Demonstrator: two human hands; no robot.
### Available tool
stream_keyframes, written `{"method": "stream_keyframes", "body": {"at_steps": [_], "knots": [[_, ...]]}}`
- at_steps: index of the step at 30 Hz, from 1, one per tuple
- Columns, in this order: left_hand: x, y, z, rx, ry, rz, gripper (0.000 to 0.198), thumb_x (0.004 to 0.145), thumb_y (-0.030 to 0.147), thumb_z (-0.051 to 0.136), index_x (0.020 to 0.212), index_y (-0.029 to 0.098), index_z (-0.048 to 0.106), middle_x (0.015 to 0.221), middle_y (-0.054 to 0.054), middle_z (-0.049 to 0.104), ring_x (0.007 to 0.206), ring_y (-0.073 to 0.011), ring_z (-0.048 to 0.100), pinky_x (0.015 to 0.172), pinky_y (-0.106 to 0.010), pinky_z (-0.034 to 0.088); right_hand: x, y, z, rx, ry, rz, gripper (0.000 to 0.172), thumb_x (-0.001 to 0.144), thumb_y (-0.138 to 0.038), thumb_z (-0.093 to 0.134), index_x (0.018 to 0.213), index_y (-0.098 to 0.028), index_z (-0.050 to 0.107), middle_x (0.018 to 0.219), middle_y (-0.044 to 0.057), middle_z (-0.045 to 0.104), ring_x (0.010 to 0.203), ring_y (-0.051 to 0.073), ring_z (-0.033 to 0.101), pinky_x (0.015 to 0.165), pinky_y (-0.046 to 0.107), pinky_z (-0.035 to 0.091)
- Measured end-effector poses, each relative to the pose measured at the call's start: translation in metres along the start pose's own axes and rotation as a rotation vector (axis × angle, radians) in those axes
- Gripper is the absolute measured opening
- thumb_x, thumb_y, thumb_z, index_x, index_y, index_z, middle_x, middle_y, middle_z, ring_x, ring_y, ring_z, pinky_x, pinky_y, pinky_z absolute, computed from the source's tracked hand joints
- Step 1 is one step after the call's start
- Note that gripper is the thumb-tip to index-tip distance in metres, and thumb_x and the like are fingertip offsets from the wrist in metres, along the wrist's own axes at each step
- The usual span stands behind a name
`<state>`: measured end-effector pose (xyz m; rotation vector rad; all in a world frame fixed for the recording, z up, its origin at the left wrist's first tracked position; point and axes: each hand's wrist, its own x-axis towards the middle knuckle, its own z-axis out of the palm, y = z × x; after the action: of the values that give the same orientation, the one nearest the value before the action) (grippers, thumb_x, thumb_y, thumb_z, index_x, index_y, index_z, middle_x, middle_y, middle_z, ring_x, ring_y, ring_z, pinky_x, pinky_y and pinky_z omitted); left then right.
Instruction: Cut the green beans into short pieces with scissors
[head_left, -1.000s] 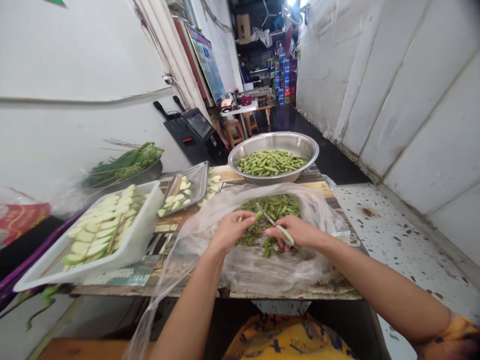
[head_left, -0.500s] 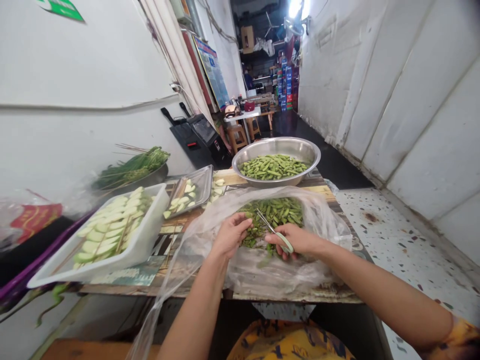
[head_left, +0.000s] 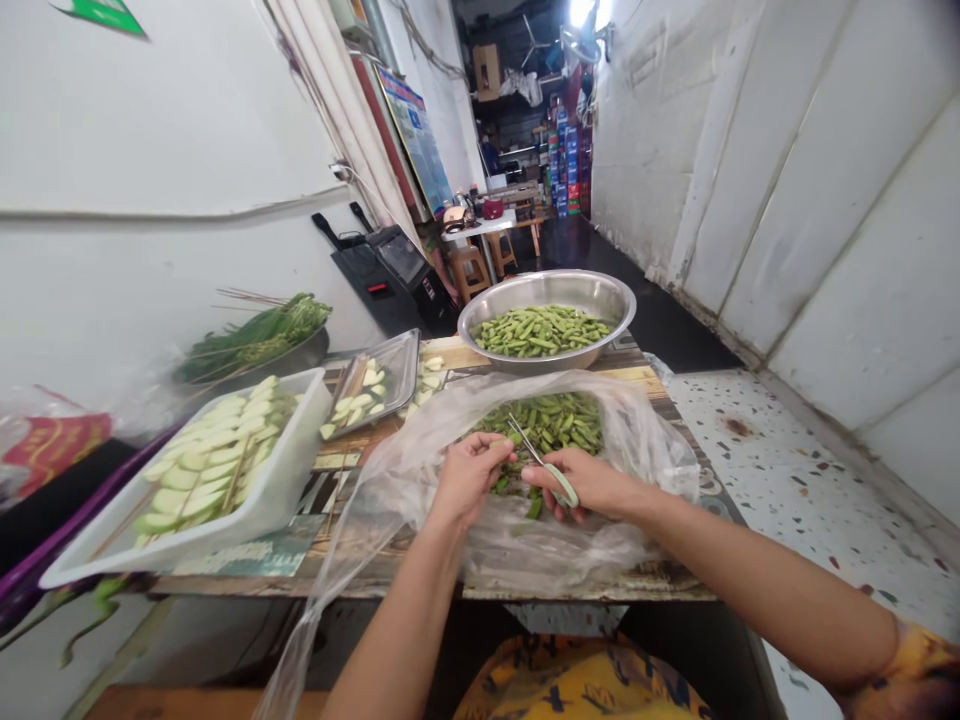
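A clear plastic bag [head_left: 637, 450] lies open on the wooden table, holding a heap of green bean pods [head_left: 559, 420]. My left hand [head_left: 469, 475] is closed in a pinch on one pod [head_left: 510, 441] over the heap. My right hand [head_left: 589, 485] grips a pair of small scissors [head_left: 544, 462] with light green handles, blades pointing up and left toward the pinched pod. Behind the bag stands a steel bowl [head_left: 487, 305] with cut green pods in it.
A white tray [head_left: 289, 490] of pale green slices on skewers sits at the left, with a small steel tray [head_left: 394, 385] of slices behind it and a dish of green stalks [head_left: 255, 335]. The table's front edge [head_left: 525, 590] is near my lap. A speckled floor [head_left: 787, 470] lies to the right.
My left hand has drawn back slightly toward me with a pod. The scissors stay in my right hand, shifted a little to the left.
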<state>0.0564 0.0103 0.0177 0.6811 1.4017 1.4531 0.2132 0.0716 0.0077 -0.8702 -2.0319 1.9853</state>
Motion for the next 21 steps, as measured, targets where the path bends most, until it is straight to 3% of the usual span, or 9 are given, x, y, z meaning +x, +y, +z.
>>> {"method": "stream_keyframes", "body": {"at_steps": [6, 14, 16, 19, 21], "knots": [[-0.005, -0.002, 0.001, -0.009, 0.011, -0.014, 0.031, 0.056, 0.029, 0.076, 0.069, 0.011, 0.054, 0.053, -0.001, 0.061, 0.032, 0.0008, 0.029, 0.035, -0.016, 0.012, -0.003, -0.005, 0.002, 0.052, -0.006, 0.042, 0.042, 0.077, -0.056, 0.055, 0.07, -0.014, 0.053, 0.052, -0.002, 0.054, 0.041, 0.01, 0.052, 0.028, 0.017, 0.034], [-0.009, -0.003, -0.009, 0.002, 0.012, -0.033, 0.026, 0.06, 0.025, 0.071, 0.069, 0.013, 0.05, 0.055, -0.001, 0.061, 0.031, 0.0016, 0.027, 0.034, -0.014, 0.012, -0.003, -0.003, 0.0, -0.042, 0.029, 0.124, 0.041, 0.071, -0.053, 0.063, 0.063, -0.013, 0.057, 0.04, -0.005, 0.049, 0.03, 0.005, 0.043, 0.025, 0.014, 0.021], [-0.004, 0.0, -0.014, 0.0, 0.004, -0.053, 0.022, 0.06, 0.022, 0.067, 0.071, 0.014, 0.05, 0.058, -0.001, 0.061, 0.034, -0.0007, 0.035, 0.033, -0.014, 0.012, -0.001, -0.002, -0.002, -0.017, 0.032, 0.121, 0.041, 0.067, -0.052, 0.067, 0.062, -0.013, 0.056, 0.041, -0.005, 0.049, 0.03, 0.005, 0.043, 0.024, 0.014, 0.021], [0.015, 0.012, -0.021, 0.233, -0.055, -0.025, 0.014, 0.063, 0.022, 0.057, 0.072, 0.016, 0.048, 0.068, -0.003, 0.06, 0.05, -0.0091, 0.054, 0.032, -0.014, 0.017, 0.001, -0.003, -0.004, 0.039, 0.044, 0.101, 0.039, 0.069, -0.05, 0.066, 0.065, -0.013, 0.057, 0.042, -0.004, 0.051, 0.03, 0.006, 0.044, 0.024, 0.014, 0.022], [0.034, 0.021, -0.025, 0.466, -0.081, 0.029, 0.009, 0.066, 0.024, 0.051, 0.072, 0.017, 0.049, 0.068, -0.003, 0.058, 0.055, -0.0117, 0.056, 0.032, -0.016, 0.02, 0.001, -0.006, -0.005, 0.067, 0.061, 0.095, 0.037, 0.074, -0.048, 0.062, 0.068, -0.012, 0.058, 0.042, -0.004, 0.051, 0.031, 0.006, 0.045, 0.024, 0.014, 0.023]]}}
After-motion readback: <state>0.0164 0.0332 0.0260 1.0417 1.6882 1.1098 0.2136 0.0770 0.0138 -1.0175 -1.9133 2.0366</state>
